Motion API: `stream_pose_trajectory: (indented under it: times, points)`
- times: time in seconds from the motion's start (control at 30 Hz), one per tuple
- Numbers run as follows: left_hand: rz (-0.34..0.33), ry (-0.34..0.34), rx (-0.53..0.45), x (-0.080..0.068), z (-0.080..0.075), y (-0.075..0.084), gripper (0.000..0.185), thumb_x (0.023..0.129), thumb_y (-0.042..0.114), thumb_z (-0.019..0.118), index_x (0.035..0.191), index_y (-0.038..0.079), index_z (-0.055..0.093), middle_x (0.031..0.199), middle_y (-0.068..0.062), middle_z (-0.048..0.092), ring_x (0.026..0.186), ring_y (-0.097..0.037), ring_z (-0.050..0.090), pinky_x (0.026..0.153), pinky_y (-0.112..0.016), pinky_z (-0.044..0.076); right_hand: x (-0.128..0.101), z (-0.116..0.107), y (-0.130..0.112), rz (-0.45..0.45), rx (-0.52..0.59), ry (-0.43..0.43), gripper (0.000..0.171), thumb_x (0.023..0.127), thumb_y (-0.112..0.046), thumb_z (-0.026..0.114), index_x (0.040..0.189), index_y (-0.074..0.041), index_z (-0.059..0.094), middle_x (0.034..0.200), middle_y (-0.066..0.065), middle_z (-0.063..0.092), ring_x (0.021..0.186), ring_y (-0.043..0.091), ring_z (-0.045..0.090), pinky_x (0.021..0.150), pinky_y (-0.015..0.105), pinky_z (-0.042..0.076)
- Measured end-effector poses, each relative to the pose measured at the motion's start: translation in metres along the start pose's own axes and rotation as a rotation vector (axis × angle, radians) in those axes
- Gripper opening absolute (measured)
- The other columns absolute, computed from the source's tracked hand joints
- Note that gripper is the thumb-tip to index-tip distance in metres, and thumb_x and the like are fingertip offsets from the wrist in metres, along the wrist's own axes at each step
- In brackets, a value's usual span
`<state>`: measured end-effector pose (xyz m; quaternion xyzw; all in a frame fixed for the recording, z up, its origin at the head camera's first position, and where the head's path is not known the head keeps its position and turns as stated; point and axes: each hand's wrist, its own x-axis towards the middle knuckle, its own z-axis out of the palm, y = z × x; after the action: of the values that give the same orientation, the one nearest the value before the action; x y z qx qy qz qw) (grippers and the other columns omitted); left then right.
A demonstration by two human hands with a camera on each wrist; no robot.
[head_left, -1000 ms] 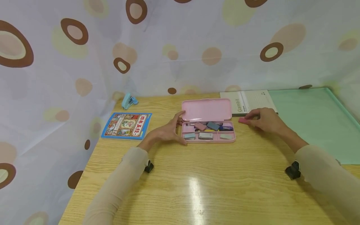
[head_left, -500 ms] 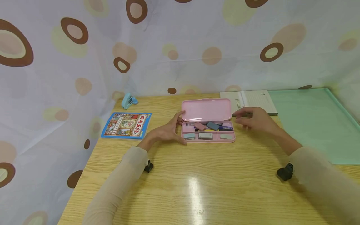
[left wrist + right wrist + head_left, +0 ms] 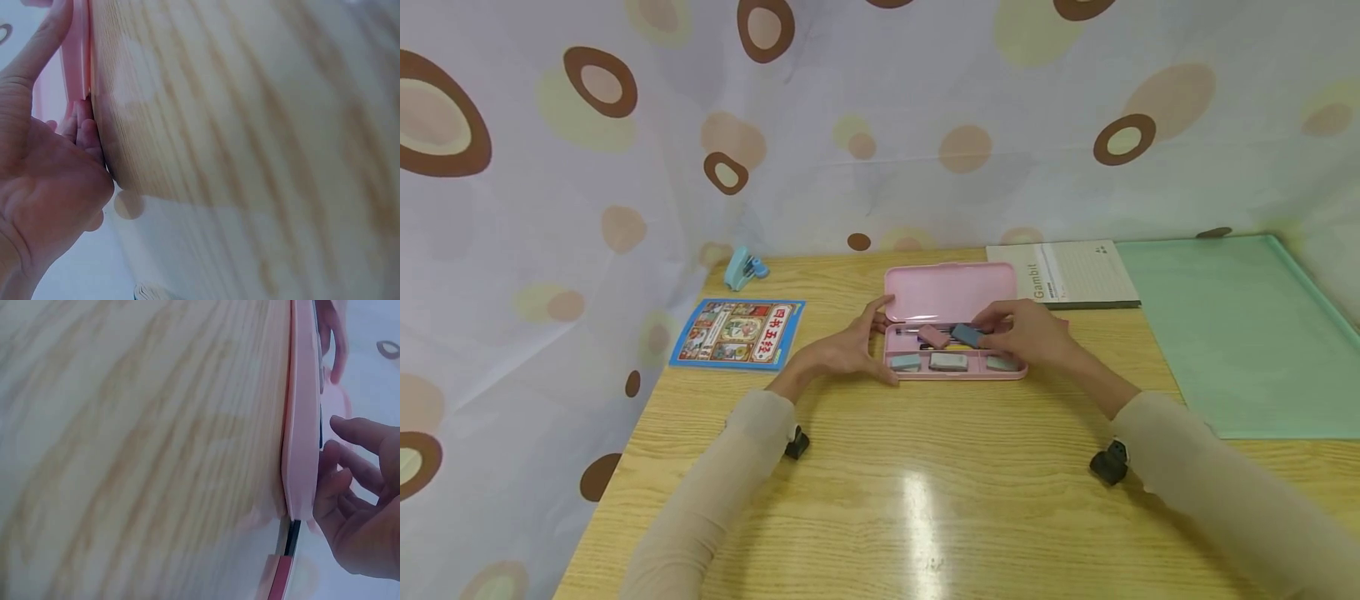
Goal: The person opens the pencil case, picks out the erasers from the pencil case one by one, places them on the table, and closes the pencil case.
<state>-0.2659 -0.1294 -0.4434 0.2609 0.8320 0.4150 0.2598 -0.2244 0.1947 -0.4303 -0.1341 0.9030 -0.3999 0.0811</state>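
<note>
A pink pencil case [image 3: 951, 293] lies open on the wooden table, its lid tipped back. My left hand [image 3: 850, 346] grips its left end, thumb along the front wall and fingers behind. Inside, a dark blue eraser [image 3: 967, 335] and a pink eraser [image 3: 933, 336] rest over pens; a light blue eraser [image 3: 905, 362], a white eraser [image 3: 948, 362] and a pale eraser [image 3: 1002, 363] fill the front compartments. My right hand [image 3: 1030, 333] reaches over the right part, thumb and forefinger apart, tips right at the dark blue eraser. A red eraser [image 3: 281, 578] sits right of the case.
Behind the right hand lies a Gambit notebook [image 3: 1086, 271], beside a green tray [image 3: 1262, 333]. On the left are a blue-edged booklet [image 3: 737, 333] and a light blue hole punch [image 3: 745, 268]. A dotted curtain [image 3: 880, 125] hangs behind the table.
My right hand has let go of the red eraser, leaving it on the table near the notebook, and has moved left over the pencil case. My left hand stays in place.
</note>
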Motion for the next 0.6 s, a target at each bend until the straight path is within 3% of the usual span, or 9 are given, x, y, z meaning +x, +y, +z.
stream_pose_trajectory:
  times: [0.33,0.6]
  points:
    - [-0.01,0.001,0.005,0.001,-0.001,-0.004,0.128,0.078,0.021,0.094,0.166,0.028,0.0,0.152,-0.009,0.034,0.14,-0.025,0.035,0.123,-0.042,0.028,0.007,0.012,-0.01,0.009,-0.133,0.037,0.028,0.089,-0.017,0.08,0.113,-0.003,0.075,0.094,0.008,0.069,0.087,0.024,0.059,0.075,0.035,0.045]
    - [-0.006,-0.001,0.011,0.001,-0.001,-0.004,0.128,0.078,0.021,0.094,0.165,0.028,0.001,0.152,-0.009,0.034,0.14,-0.024,0.035,0.122,-0.041,0.029,-0.001,-0.004,-0.004,0.005,-0.095,0.096,0.022,0.088,-0.019,0.074,0.106,-0.007,0.076,0.099,0.01,0.07,0.093,0.028,0.063,0.075,0.035,0.049]
